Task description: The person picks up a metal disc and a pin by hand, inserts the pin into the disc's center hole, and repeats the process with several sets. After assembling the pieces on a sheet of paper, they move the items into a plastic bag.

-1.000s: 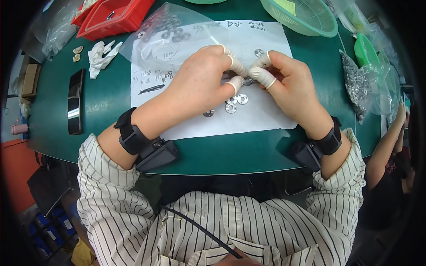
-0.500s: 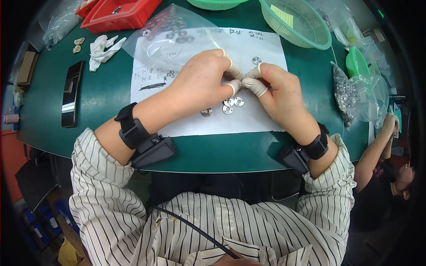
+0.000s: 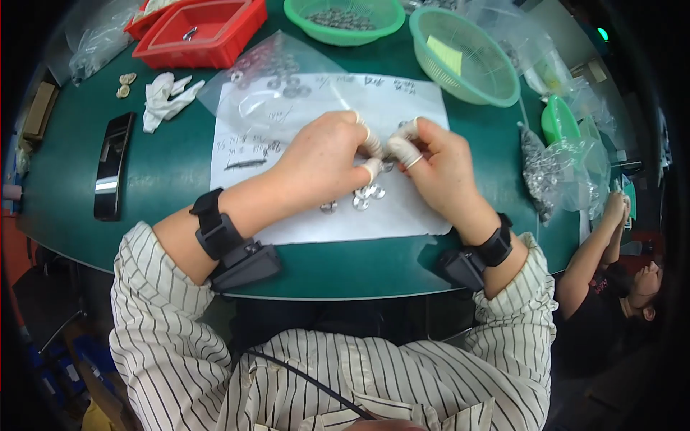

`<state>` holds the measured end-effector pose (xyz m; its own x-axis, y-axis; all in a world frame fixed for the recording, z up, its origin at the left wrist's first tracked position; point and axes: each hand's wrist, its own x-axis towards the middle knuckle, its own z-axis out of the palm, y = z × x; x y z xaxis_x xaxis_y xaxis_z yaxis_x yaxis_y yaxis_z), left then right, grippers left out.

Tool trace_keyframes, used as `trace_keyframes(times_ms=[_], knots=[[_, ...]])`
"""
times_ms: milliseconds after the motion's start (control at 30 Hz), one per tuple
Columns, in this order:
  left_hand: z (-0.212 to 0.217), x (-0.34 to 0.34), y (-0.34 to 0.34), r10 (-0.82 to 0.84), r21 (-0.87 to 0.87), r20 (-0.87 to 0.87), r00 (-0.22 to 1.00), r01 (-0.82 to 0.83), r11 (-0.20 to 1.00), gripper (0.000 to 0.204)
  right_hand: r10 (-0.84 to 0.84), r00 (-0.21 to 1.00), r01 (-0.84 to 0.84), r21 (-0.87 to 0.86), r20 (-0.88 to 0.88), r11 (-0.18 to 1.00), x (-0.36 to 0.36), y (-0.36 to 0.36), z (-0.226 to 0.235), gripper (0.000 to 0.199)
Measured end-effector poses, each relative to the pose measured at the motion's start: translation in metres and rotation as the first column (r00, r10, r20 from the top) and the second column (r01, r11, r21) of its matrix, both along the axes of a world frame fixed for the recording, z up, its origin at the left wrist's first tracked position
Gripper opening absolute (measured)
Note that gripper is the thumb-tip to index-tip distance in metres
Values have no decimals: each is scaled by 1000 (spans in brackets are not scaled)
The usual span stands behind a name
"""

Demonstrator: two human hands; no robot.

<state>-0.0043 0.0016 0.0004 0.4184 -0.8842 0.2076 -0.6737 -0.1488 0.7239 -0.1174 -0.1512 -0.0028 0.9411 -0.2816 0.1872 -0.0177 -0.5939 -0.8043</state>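
The left hand (image 3: 323, 154) and right hand (image 3: 438, 161) are meeting fingertip to fingertip, apparently pinching a small metal piece between rubber-capped fingers, hidden from view. They are working over the white paper (image 3: 402, 100), where loose metal rings (image 3: 363, 197) are lying on the green counter (image 3: 165, 172).

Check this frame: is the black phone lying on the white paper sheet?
No. The black phone lies on the bare green table, left of the white paper sheet and apart from it.
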Motion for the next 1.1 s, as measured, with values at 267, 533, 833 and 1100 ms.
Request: trace_keyframes(times_ms=[267,533,833,1100], knots=[[-6,-3,3,3,-11,100,995,-2,1000,13,126,982,-64,-378,143,924,-3,5,0,10],[-6,-2,1,41,36,15,999,-42,999,15,79,990,-47,-247,120,968,0,1,-1,10],[4,2,-2,85,65,-184,979,-74,995,16,1,1000,-2,161,7,987,-4,-2,4,9],[-1,4,0,110,27,-236,966,-106,994,17,67,997,-62,158,-31,985,-5,2,-3,9]])
